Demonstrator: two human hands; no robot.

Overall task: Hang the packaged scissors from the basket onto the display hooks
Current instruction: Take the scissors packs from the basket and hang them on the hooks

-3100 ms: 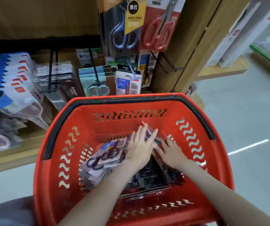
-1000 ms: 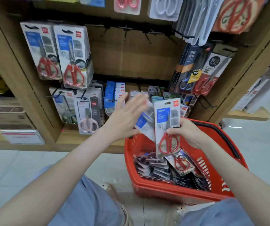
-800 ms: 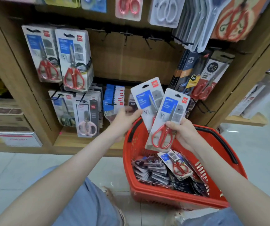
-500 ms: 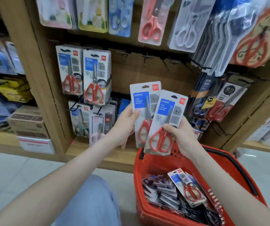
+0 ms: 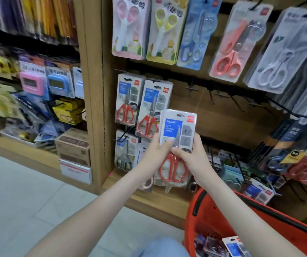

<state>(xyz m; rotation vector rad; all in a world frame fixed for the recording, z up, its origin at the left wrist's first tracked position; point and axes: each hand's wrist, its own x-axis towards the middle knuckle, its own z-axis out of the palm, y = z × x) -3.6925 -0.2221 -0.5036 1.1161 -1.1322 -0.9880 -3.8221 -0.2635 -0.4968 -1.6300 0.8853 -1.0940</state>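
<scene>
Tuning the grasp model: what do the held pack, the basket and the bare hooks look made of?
The pack looks like printed card under a clear plastic blister, going by the sheen across its front. The basket looks like red moulded plastic with a slight gloss and a black rim strip. The hooks are thin black wire, probably coated metal, but too small to confirm.

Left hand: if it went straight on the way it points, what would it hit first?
Probably the empty hooks on the wooden back panel, beyond the scissors pack the left hand holds; depth is unclear.
</scene>
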